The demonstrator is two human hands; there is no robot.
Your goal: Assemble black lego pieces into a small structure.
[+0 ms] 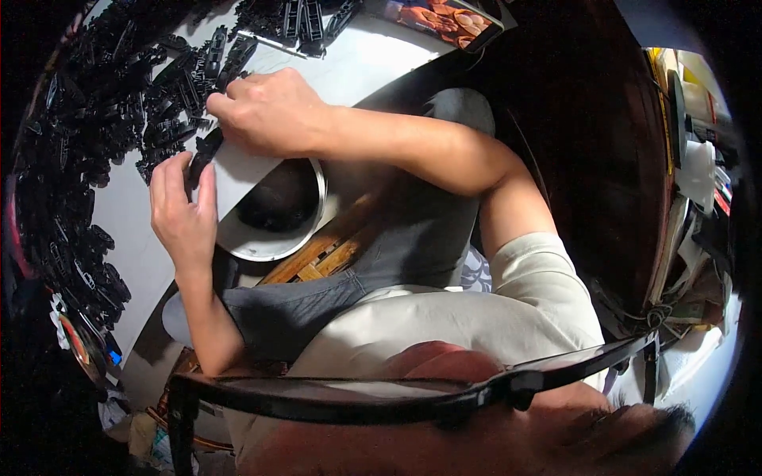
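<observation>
My left hand is at the table's near edge, its thumb and fingers around a dark black plastic part. Just to the right and farther off, my right hand is curled closed, knuckles up. Its fingertips are hidden, so what it pinches does not show. Many similar black plastic parts lie in a loose heap on the white table, just beyond both hands. Below the table edge, under my right hand, stands a round white bucket with a dark inside.
A screen showing a bright picture rests on the table's far side. More black parts spread down the left. A wooden piece is beside the bucket, near my grey-trousered leg. Shelves with mixed items stand at the right.
</observation>
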